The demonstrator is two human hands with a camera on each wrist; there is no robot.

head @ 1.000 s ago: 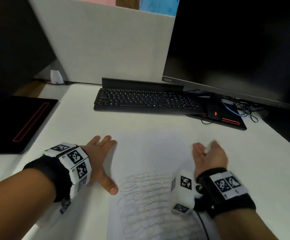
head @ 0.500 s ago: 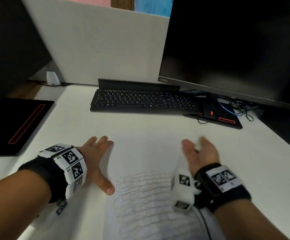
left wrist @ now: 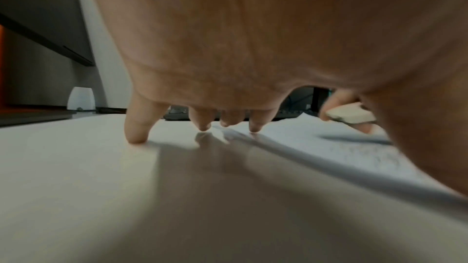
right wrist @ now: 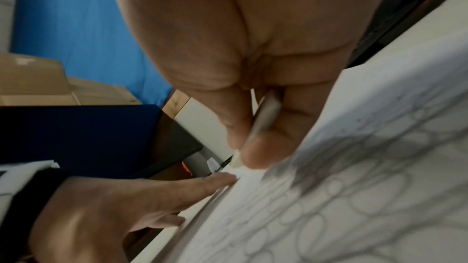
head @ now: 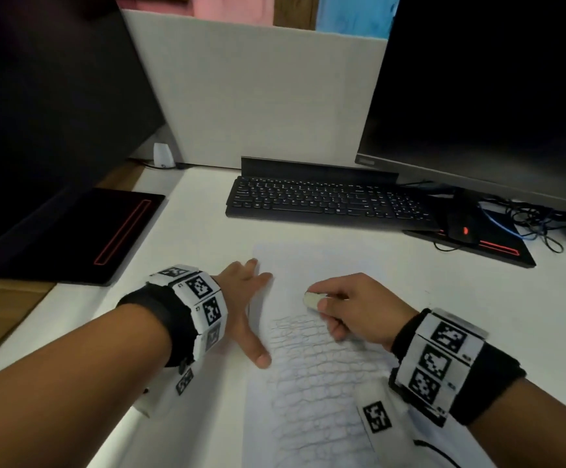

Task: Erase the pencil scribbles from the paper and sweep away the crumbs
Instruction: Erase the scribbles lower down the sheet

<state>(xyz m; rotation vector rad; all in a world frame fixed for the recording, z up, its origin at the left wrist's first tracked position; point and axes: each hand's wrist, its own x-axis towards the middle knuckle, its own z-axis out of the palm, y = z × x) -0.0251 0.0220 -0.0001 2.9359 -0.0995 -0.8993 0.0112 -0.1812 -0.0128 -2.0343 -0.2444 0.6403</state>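
Observation:
A white sheet of paper (head: pixel 312 265) lies on the white desk, its lower half covered with looping pencil scribbles (head: pixel 322 376). My right hand (head: pixel 349 307) pinches a small off-white eraser (head: pixel 311 300) between thumb and fingers, just above the top edge of the scribbles. The eraser (left wrist: pixel 352 114) also shows in the left wrist view, and its edge (right wrist: pixel 266 115) in the right wrist view over the scribbles (right wrist: pixel 367 197). My left hand (head: pixel 246 305) lies flat with spread fingers on the paper's left edge, fingertips (left wrist: pixel 138 137) touching the desk.
A black keyboard (head: pixel 325 206) lies behind the paper under a dark monitor (head: pixel 494 96). A black mouse (head: pixel 462 229) on a red-lined pad and cables sit at the right. Another black pad (head: pixel 82 238) lies at the left.
My right hand turned over from palm-up and came down left onto the paper, now pinching the eraser at the top of the scribbles. My left hand stayed flat at the paper's left edge.

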